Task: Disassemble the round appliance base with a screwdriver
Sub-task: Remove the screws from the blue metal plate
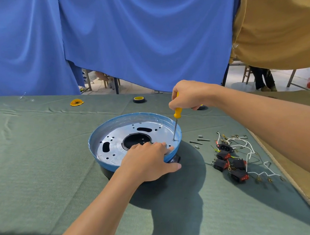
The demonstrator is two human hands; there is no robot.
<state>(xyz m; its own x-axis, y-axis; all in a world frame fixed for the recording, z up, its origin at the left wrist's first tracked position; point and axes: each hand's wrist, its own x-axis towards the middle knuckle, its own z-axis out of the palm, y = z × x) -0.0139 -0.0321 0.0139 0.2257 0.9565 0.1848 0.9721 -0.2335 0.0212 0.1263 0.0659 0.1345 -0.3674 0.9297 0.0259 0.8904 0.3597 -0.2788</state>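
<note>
The round appliance base [102,142] sits mid-table: a blue-filmed rim around a perforated metal plate with a dark central hole, on a black lower body. My left hand [148,158] lies over the near rim, fingers spread flat on the plate and thumb down the outer side. My right hand [188,94] grips the yellow handle of a screwdriver [176,120]. The tool stands nearly upright, its tip on a screw spot at the plate's right edge.
Loose screws [200,140] lie just right of the base. Black rocker switches and a socket with white wires [233,160] are spread further right. A black tape roll [139,99] and a yellow piece [76,102] sit at the back. Blue and tan cloths hang behind the green-covered table [35,154].
</note>
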